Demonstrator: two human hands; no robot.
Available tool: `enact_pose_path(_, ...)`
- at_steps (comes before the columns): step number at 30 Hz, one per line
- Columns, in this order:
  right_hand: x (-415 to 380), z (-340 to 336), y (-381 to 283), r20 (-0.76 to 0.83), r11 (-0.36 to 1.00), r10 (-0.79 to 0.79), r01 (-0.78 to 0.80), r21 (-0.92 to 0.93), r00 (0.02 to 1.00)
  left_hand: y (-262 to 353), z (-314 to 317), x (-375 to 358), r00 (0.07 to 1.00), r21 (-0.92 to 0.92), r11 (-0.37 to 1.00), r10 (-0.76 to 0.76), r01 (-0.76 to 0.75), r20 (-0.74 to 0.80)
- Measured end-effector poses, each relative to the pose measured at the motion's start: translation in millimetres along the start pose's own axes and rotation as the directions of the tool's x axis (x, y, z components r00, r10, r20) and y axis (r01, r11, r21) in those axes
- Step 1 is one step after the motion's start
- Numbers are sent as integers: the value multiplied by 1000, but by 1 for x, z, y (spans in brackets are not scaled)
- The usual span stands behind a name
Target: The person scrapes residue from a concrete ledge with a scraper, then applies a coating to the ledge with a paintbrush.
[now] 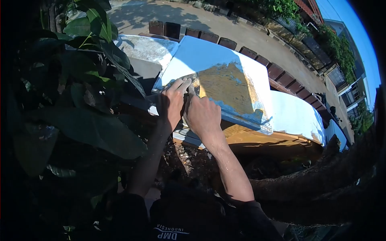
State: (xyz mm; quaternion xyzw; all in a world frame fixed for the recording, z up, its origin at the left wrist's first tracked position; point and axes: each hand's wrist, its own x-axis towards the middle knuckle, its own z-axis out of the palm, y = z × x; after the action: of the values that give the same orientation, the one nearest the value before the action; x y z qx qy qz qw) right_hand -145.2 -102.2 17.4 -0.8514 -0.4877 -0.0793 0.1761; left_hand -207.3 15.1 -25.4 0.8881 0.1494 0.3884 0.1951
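Note:
A white-painted slab (pixel 213 50) lies in front of me, with a large brown, bared patch (pixel 225 86) and bluish edges on its top. At the left side of that patch, a flat-bladed scraper (pixel 194 79) rests against the surface. My right hand (pixel 204 113) is closed on the scraper, its index finger pointing up towards the blade. Pressed close beside it, my left hand (pixel 174 97) has its fingers bent over the blade's left part. Most of the scraper's handle is hidden by the hands and shadow.
Large dark leaves (pixel 96 132) crowd the left side. Brown wooden pickets (pixel 249 52) run behind the slab, beyond which lies a paved road (pixel 237 30). Another white curved panel (pixel 295 114) continues to the right. A thick trunk or branch (pixel 301 184) crosses the lower right.

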Motion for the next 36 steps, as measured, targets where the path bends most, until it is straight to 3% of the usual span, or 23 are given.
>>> enact_pose_path(1, 0, 6, -2, 31, 1000, 13, -12, -15, 999, 1, -1, -9, 995, 41, 994, -100, 99, 14)
enact_pose_path(2, 10, 6, -3, 29, 999, -3, 4, -43, 1000, 1, -2, 2, 995, -5, 996, -94, 95, 26)
enact_pose_path(7, -26, 6, -11, 117, 994, 91, -98, 52, 989, 0, 6, -35, 1000, 145, 989, 2, 0, -12)
enact_pose_path(8, -27, 8, -11, 120, 993, 90, -98, 64, 989, -9, 8, -29, 997, 61, 997, 49, -46, -61)
enact_pose_path(9, -13, 13, -6, -9, 997, 15, -14, 74, 1000, -18, 7, -17, 993, 197, 978, -87, 70, 75)
enact_pose_path(12, 19, 15, -15, -17, 999, -11, 11, -30, 1000, -33, 14, -7, 973, 205, 961, -208, 185, 97)
enact_pose_path(14, -12, 24, -11, -72, 998, -69, 68, -14, 995, -15, 4, -17, 999, 154, 987, -42, 42, -3)
enact_pose_path(15, -31, 17, -15, -8, 1000, 26, -26, 12, 1000, -12, 9, -35, 998, 150, 989, 11, -1, -63)
enact_pose_path(18, -31, 17, -13, 30, 997, 52, -54, 60, 998, -6, 10, -47, 999, 189, 981, -38, 38, 1)
enact_pose_path(19, -26, 18, -10, 1, 998, 16, -16, 57, 1000, -21, 10, -30, 992, 71, 994, 89, -84, -85)
enact_pose_path(21, 5, 11, -12, 46, 999, 5, -7, 42, 999, -29, 11, -14, 990, 266, 955, -140, 128, 26)
enact_pose_path(24, -19, 11, -11, 65, 997, 12, -17, 78, 998, -11, 5, -23, 998, 87, 994, -65, 65, 4)
enact_pose_path(25, -42, 9, -9, 108, 995, 79, -85, 49, 991, 1, 5, -41, 998, 166, 985, -51, 44, 37)
enact_pose_path(27, -44, 8, -6, 78, 992, 111, -116, 55, 991, 4, 18, -55, 1000, 122, 992, 15, -16, 17)
enact_pose_path(28, -43, 7, -6, 61, 991, 105, -110, 71, 993, 4, 17, -51, 999, 104, 994, 38, -37, -3)
enact_pose_path(29, -40, 5, -5, 44, 991, 100, -103, 86, 994, 12, 1, -35, 995, 79, 996, -51, 45, 80)
enact_pose_path(30, -22, 4, -2, -42, 997, 55, -52, 61, 998, 3, 7, -25, 999, 146, 989, 10, -16, 42)
enact_pose_path(32, 5, -7, 2, 39, 997, 63, -65, 35, 997, -29, 33, -21, 993, 73, 991, 114, -112, -26)
enact_pose_path(36, -65, -3, 9, 98, 973, 221, -226, 40, 970, 26, 24, -40, 994, 149, 983, 98, -106, 56)
